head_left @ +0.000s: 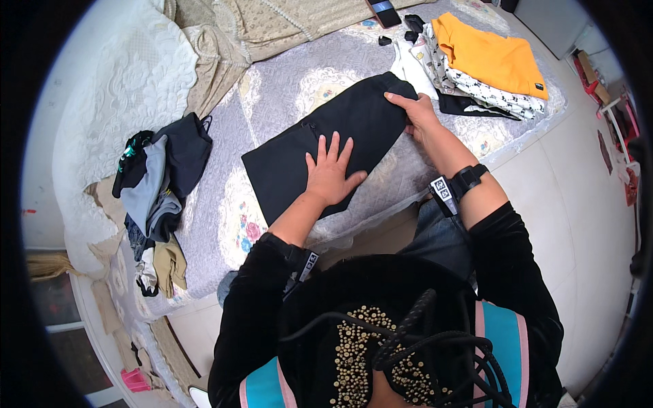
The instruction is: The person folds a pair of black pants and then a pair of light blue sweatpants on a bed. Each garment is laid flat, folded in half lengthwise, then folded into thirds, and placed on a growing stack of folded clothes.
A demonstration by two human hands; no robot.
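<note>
A pair of black shorts (360,119) with a zipped pocket lies flat on the bed, doubled over lengthwise, its waist end to the upper right. My left hand (330,177) rests on the cloth near the middle, palm down with fingers spread. At the waist end my right hand (423,119) grips the edge, thumb on top and the other fingers partly hidden beneath. Just beyond that hand is a stack of folded clothes, topped by an orange garment (486,58) over a white one with a black pattern (486,92).
Crumpled dark and grey clothes (153,177) lie in a heap on the left, with a tan piece (170,265) at its near end. A floral quilted cover (238,204) spreads over the bed. A phone (384,12) sits at the far side. Pale floor tiles (544,211) are on the right.
</note>
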